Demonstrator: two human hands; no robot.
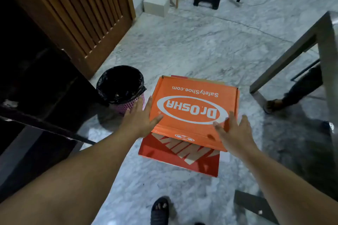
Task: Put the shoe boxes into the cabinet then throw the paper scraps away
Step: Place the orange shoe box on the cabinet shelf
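Orange shoe box w/ white oval logo sits on top of a red shoe box, both on the marble floor just right of the bin w/ its black liner. L hand lies flat against the orange box's left edge, fingers straight, thumb on the lid; R hand is spread loose at its near-right corner, fingertips about on the lid, contact unclear. Left of the orange box, behind the bin, a slatted wooden door; right of it a metal table leg; nearer than the stack, a sandalled foot.
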